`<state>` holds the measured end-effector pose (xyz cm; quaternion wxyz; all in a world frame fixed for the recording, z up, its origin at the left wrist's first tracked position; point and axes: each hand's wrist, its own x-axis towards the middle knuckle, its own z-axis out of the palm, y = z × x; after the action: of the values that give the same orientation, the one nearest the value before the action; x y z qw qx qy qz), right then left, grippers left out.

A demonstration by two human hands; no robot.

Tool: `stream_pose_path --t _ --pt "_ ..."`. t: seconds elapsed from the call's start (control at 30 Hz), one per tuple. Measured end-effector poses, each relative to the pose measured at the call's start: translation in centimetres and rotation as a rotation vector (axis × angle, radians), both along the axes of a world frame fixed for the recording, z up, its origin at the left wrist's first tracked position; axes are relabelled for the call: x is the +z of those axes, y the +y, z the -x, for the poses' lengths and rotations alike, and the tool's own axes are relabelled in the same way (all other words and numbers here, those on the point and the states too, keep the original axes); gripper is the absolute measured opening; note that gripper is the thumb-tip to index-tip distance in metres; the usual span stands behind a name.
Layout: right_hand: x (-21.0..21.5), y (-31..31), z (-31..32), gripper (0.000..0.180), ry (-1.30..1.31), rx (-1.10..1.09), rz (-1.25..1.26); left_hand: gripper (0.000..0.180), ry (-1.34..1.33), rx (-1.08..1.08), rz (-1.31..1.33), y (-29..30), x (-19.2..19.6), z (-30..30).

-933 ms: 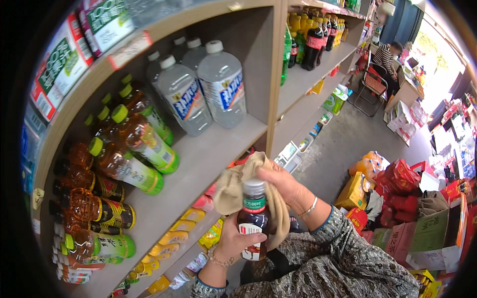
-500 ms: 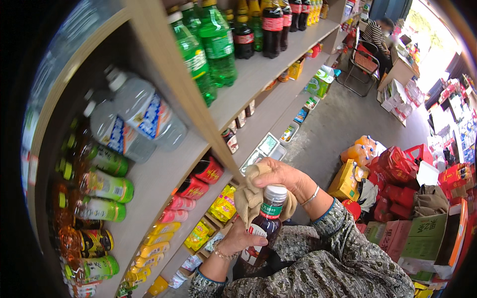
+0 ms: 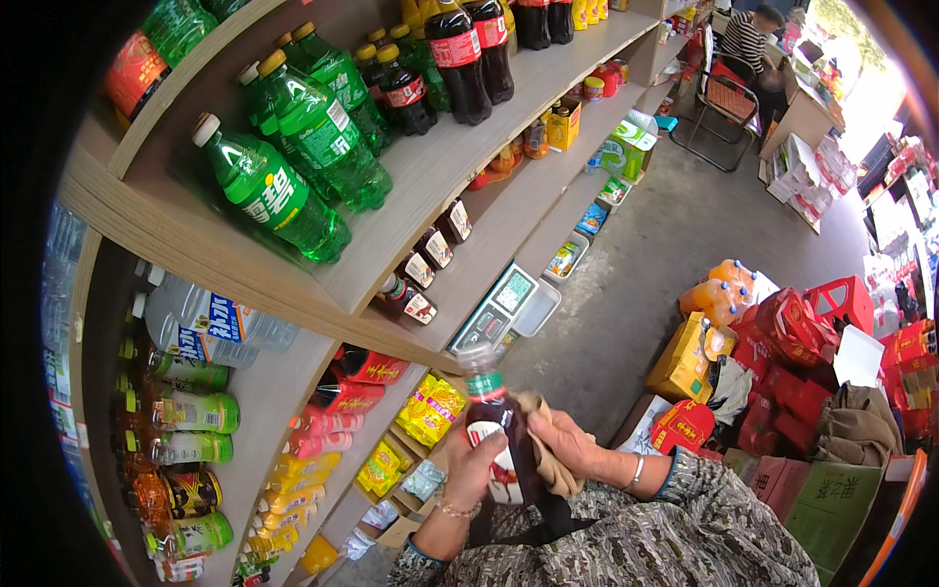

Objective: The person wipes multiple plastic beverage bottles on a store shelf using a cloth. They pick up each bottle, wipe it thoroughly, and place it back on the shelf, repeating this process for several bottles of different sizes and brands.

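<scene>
Both hands are busy low in the middle of my feed. Left hand (image 3: 476, 468) is wrapped round the lower body of one dark drink bottle (image 3: 494, 423) with a green cap, fingers closed on it, holding it upright and slightly tilted. Right hand (image 3: 570, 442) is pressed against the bottle's right side with a beige cloth (image 3: 554, 466) bunched under the fingers, so it's closed on the cloth and touching the bottle. One bracelet on each wrist, from what I can make out.

So the bottle sits near, just in front of the wooden shelves (image 3: 445, 171), which run from near left to far right.

Counting the rest: roughly three big green bottles (image 3: 313, 132) lying on the upper shelf at left, with more behind that I can't count cleanly. Further right, about three dark cola bottles (image 3: 460, 59) with red labels. One clear water jug (image 3: 210, 323) on its side below. One weighing scale (image 3: 504, 305) on a lower shelf. One folding chair (image 3: 726, 106) far off, with one person (image 3: 751, 34) seated by it. Red and yellow boxes (image 3: 782, 342) are piled on the floor at right, too many to count.
</scene>
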<state>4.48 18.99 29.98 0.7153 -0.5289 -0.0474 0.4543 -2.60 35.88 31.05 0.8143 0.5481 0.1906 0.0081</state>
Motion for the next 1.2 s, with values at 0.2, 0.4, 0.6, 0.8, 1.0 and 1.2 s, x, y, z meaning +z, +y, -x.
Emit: stream_pose_path --t 0.2,0.4,0.6,0.8,1.0,1.2 --pt "-3.7 -2.1 -0.9 0.062 0.551 -0.083 -0.23 0.037 -0.045 0.348 0.139 -1.4 -2.4 -3.4" --pt "-4.8 -2.0 -1.6 0.054 0.686 -0.09 -0.379 0.043 -0.198 0.302 0.112 -2.4 -2.3 -4.9" --pt "-5.3 -0.2 -2.0 0.047 0.853 -0.117 -0.415 0.044 -0.19 0.194 -0.048 -1.9 -1.2 -5.2" --pt "-5.4 1.7 -2.3 0.047 0.903 -0.045 -0.396 0.045 -0.248 0.111 -0.125 -0.4 -0.5 -5.2" --pt "-6.2 2.4 -2.8 0.053 0.858 -0.009 -0.498 0.051 -0.259 -0.009 -0.381 -0.2 0.5 -4.3" --pt "-8.8 3.2 -3.2 0.049 0.855 -0.077 -0.471 0.06 -0.206 -0.131 -0.6 -0.6 2.4 -3.3"
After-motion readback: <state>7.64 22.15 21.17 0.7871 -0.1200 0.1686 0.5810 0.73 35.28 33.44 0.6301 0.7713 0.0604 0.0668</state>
